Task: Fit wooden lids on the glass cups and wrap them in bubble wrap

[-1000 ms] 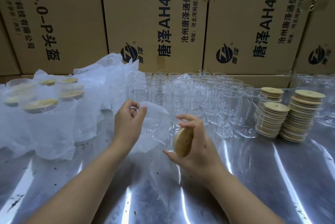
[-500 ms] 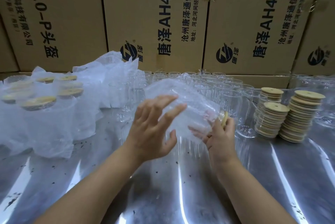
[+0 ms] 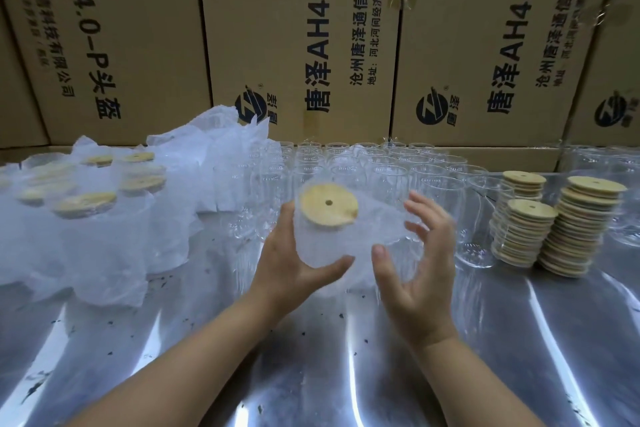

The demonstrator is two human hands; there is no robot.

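A glass cup (image 3: pixel 320 239) with a round wooden lid (image 3: pixel 328 204) on top stands upright at the centre, sleeved in bubble wrap (image 3: pixel 377 219). My left hand (image 3: pixel 291 264) grips the wrapped cup from the left, thumb across its lower front. To the cup's right, my right hand (image 3: pixel 415 260) has spread fingers against the loose part of the wrap. Behind stand several rows of bare glass cups (image 3: pixel 381 170). Three stacks of wooden lids (image 3: pixel 578 226) are at the right.
Several wrapped, lidded cups (image 3: pixel 86 205) sit at the left among loose bubble wrap (image 3: pixel 214 156). A wall of printed cardboard boxes (image 3: pixel 304 39) closes the back. The shiny metal tabletop (image 3: pixel 311 374) carries dark specks.
The cup has turned from lying sideways to upright, its lid now facing up. My left hand moved from lying open on the wrap to gripping the cup. My right hand let go and opened.
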